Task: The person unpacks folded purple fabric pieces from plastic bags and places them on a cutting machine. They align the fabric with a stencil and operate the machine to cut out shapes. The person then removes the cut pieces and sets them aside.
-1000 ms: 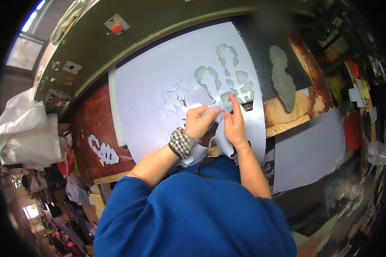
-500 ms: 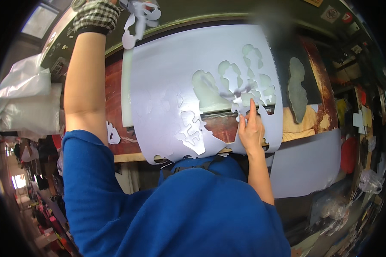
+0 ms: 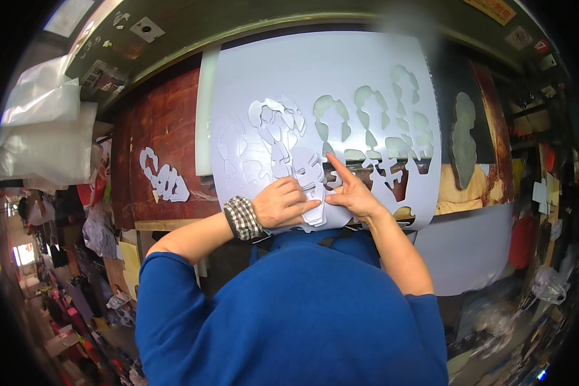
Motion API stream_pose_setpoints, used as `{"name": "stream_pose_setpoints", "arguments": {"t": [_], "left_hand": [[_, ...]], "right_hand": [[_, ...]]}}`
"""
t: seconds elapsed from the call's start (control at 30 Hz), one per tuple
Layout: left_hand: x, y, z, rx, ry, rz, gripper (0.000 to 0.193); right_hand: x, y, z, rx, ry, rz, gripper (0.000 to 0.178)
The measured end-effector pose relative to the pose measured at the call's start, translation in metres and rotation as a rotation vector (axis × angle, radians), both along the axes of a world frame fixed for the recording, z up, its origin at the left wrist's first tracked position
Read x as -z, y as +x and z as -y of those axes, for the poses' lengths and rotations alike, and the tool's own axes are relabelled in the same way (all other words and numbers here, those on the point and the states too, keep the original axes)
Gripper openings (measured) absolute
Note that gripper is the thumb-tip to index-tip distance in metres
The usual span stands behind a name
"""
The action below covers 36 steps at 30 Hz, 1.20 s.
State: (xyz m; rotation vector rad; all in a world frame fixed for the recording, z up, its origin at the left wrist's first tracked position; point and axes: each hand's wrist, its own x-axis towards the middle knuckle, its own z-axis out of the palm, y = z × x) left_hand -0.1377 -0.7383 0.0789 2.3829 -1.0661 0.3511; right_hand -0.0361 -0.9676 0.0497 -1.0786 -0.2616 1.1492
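Left hand's [image 3: 280, 204] at the white cut-outs [image 3: 307, 168], fingers curled, pinch impossible to tell! Right hand [image 3: 356, 196] beside them, thumb and fingers spread over the pale sheet [image 3: 270, 67]!

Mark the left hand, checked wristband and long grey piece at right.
Left hand [image 3: 278, 203]: head view, back of hand.
Checked wristband [image 3: 242, 217]: head view, middle of band.
Long grey piece [image 3: 464, 141]: head view, middle of upper face.

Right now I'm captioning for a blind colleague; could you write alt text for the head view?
A person's left hand and spread right hand are at overlapping white cut-outs on a large pale sheet with shaped holes. Another cut-out lies on a red-brown surface at left; a grey shaped piece lies at right.
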Motion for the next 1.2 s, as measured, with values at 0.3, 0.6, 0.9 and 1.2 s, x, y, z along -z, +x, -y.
{"name": "stream_pose_setpoints", "arguments": {"t": [0.3,0.6,0.9,1.2], "left_hand": [[-0.050,0.066,-0.043,-0.741,-0.770,-0.226,0.025],[-0.203,0.170,-0.213,-0.486,-1.556,-0.090,0.025],[-0.271,0.126,-0.224,-0.823,-0.767,0.139,0.017],[-0.033,-0.036,-0.086,-0.110,-0.057,-0.039,0.050]], "right_hand": [[-0.029,-0.021,0.008,0.047,-0.112,0.115,0.082],[-0.083,-0.040,0.014,0.216,-0.678,1.339,0.050],[-0.062,-0.049,-0.056,-0.249,-0.297,0.615,0.025],[-0.002,-0.036,-0.092,-0.430,0.036,-0.171,0.009]]}}
